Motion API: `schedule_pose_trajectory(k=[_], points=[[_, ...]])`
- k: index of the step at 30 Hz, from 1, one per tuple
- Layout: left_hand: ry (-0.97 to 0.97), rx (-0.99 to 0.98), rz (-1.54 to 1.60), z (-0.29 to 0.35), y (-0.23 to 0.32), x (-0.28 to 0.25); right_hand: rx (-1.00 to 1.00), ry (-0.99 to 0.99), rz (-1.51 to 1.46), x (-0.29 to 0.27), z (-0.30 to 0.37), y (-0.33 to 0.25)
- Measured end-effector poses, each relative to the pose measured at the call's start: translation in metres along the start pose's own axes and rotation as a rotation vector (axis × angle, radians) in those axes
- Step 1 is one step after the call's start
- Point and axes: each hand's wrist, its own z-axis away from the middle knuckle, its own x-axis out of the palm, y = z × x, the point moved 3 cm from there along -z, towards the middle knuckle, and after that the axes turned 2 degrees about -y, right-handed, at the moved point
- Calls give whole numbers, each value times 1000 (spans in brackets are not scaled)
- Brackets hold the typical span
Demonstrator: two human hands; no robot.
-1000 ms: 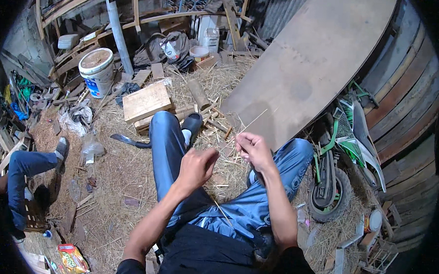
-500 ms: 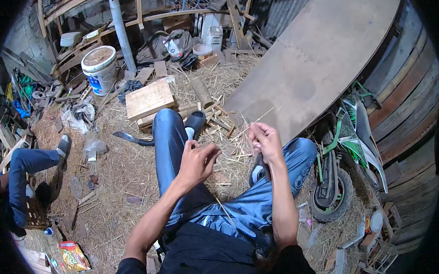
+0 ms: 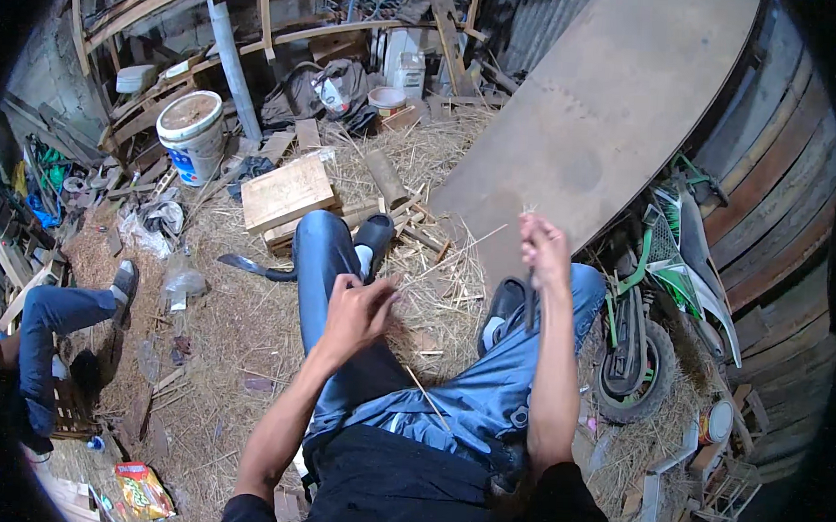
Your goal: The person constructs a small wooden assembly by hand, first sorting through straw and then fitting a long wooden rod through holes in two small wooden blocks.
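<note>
Clock directions are being read from picture centre. The left hand (image 3: 355,312) is curling at eight o'clock, its fingertips pinching one end of a thin pale strip (image 3: 479,242) that is slanting toward two o'clock. At three o'clock the right hand (image 3: 544,250) is closing around a dark slender object (image 3: 531,310), its kind unclear. Open room is separating the hands above loose straw (image 3: 450,283). A large board (image 3: 592,129) is spreading past one o'clock, its lower end backing the right hand; a wooden block (image 3: 286,195) is bounding ten o'clock.
</note>
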Motion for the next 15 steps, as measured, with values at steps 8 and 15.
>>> schedule_pose_trajectory(k=[8,15], points=[[-148,-388,786,-3,-17,32,-26,-150,300,14,-9,34],[-234,-355,971,-7,-16,64,-306,7,426,15,-26,56]])
